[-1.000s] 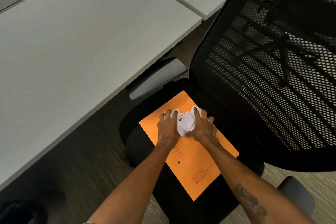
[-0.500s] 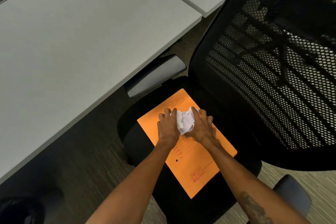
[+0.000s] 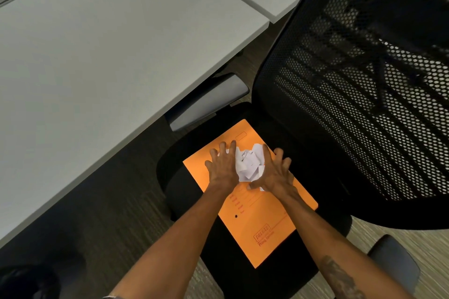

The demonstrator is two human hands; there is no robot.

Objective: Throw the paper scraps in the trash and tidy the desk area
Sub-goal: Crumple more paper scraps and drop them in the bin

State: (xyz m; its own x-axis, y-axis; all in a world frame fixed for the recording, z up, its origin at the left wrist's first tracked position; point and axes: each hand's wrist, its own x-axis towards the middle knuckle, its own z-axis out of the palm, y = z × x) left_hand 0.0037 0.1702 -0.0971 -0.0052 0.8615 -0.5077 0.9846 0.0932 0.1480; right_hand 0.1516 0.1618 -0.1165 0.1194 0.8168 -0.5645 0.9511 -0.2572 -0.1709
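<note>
A pile of crumpled white paper scraps lies on an orange envelope that rests flat on the black seat of an office chair. My left hand presses against the left side of the scraps, and my right hand cups the right side with its fingers spread. Both hands squeeze the paper between them. Part of the scraps is hidden under my palms.
A white desk fills the upper left, its edge close to the chair's grey left armrest. The black mesh chair back stands at the right. A second grey armrest is at lower right. Dark carpet lies below the desk.
My hands have stayed around the scraps, and the fingers of my right hand have spread wider. The paper bunch looks slightly more gathered between my palms.
</note>
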